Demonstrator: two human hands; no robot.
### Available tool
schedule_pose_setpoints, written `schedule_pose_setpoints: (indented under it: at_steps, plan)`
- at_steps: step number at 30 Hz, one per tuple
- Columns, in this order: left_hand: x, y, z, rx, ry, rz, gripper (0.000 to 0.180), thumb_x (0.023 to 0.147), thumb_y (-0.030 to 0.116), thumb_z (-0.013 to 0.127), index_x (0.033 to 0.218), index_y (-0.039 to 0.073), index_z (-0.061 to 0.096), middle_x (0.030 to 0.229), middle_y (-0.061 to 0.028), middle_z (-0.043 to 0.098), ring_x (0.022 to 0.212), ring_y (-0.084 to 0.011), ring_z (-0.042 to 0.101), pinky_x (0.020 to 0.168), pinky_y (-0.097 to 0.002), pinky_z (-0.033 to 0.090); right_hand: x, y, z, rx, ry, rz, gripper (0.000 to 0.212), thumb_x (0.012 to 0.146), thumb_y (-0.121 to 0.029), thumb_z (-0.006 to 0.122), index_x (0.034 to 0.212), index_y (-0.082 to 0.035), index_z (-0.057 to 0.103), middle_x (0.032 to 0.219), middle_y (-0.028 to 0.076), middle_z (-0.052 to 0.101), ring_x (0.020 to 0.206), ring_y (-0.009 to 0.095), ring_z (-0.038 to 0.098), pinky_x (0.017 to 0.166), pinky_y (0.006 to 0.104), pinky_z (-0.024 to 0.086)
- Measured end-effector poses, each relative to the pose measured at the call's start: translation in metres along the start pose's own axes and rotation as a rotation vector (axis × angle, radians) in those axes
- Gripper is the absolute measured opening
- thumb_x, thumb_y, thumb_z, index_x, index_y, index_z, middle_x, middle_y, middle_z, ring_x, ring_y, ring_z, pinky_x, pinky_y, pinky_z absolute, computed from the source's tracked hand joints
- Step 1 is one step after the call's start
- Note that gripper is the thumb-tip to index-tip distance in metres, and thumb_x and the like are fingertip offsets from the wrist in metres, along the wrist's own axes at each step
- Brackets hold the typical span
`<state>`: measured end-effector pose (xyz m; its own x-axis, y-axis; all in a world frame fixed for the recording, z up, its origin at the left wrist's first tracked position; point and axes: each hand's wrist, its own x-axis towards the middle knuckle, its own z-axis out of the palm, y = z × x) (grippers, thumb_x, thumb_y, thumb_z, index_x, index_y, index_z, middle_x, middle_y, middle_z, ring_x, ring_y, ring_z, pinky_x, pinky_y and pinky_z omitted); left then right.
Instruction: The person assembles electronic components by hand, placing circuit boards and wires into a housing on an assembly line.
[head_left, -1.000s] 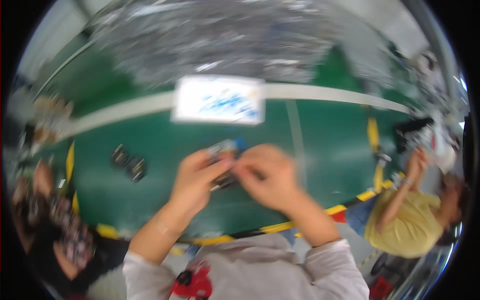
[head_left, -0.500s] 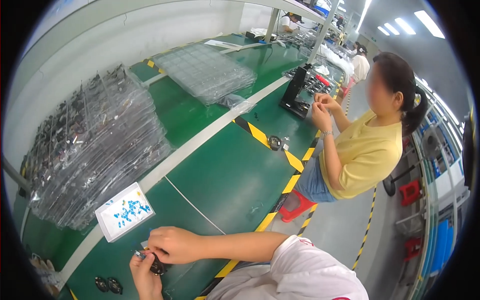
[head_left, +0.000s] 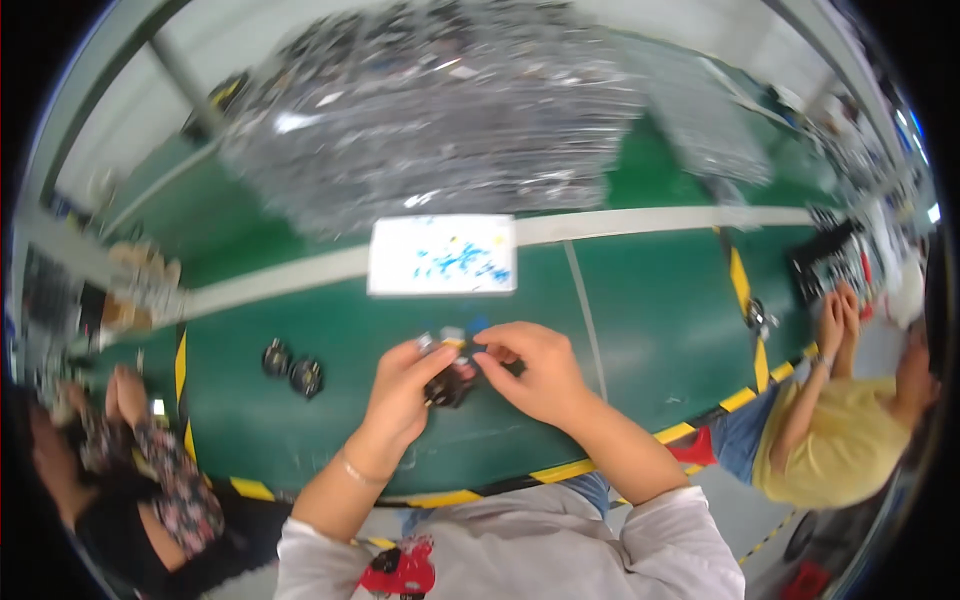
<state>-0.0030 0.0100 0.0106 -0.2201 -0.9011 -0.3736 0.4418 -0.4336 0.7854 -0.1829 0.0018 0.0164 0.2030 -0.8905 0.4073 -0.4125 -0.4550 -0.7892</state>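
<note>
My left hand (head_left: 397, 395) grips a dark round part (head_left: 448, 390) above the green bench, its thumb and fingers closed round the side. Small silvery and pinkish bits show at the top of this part, blurred. Right beside it, my right hand (head_left: 538, 372) has its fingers curled in, with thumb and forefinger close together; anything between them is too small to make out. A blurred blue spot (head_left: 478, 325) lies by the right fingertips. Beyond both hands stands a shallow white tray (head_left: 390, 283) with many small blue pieces and a few yellow ones.
Two dark round parts (head_left: 306, 377) lie left of my hands. Stacked clear plastic trays (head_left: 430, 150) fill the far side. A co-worker in a yellow top (head_left: 850, 435) sits right, near a black stand (head_left: 822, 250); another person (head_left: 170, 490) sits left. Striped tape (head_left: 565, 470) marks the near edge.
My view has swung left and down, so the tray and hands now sit mid-picture and the left co-worker shows. My right hand has come off the dark round part to its right side.
</note>
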Motion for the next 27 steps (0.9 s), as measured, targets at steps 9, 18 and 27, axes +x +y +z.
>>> schedule_pose_setpoints:
  at_steps: [9,18,27]
  plan:
    - [-0.003,0.003,-0.011,0.005,0.003,-0.012,0.02,0.086,0.015,0.064,0.095,-0.003,0.066,0.085,-0.0036,0.065,0.076,-0.0083,0.059,0.066,-0.0214,0.045,0.001,-0.024,0.018,-0.063,-0.042,-0.092,0.015,0.07,0.004,0.071,0.083,0.0,0.065,0.079,0.01,0.067,0.067,0.018,0.066,0.062,0.0255,0.052]
    - [-0.009,0.009,-0.007,0.081,-0.162,-0.017,0.034,0.087,0.004,0.05,0.121,0.0,0.053,0.104,-0.0091,0.063,0.092,-0.0147,0.064,0.07,-0.0271,0.057,-0.001,-0.018,0.004,0.377,0.007,0.407,0.017,0.072,0.01,0.067,0.086,0.005,0.06,0.082,0.008,0.062,0.074,0.012,0.06,0.069,0.0234,0.05]
    - [-0.015,0.003,-0.003,0.087,-0.193,0.066,0.033,0.09,0.001,0.048,0.123,-0.002,0.05,0.105,-0.0088,0.063,0.093,-0.0127,0.062,0.076,-0.0277,0.055,-0.002,-0.018,0.015,-0.164,0.002,-0.103,0.016,0.065,0.007,0.068,0.078,0.0,0.061,0.078,0.008,0.06,0.07,0.018,0.058,0.067,0.0274,0.047]
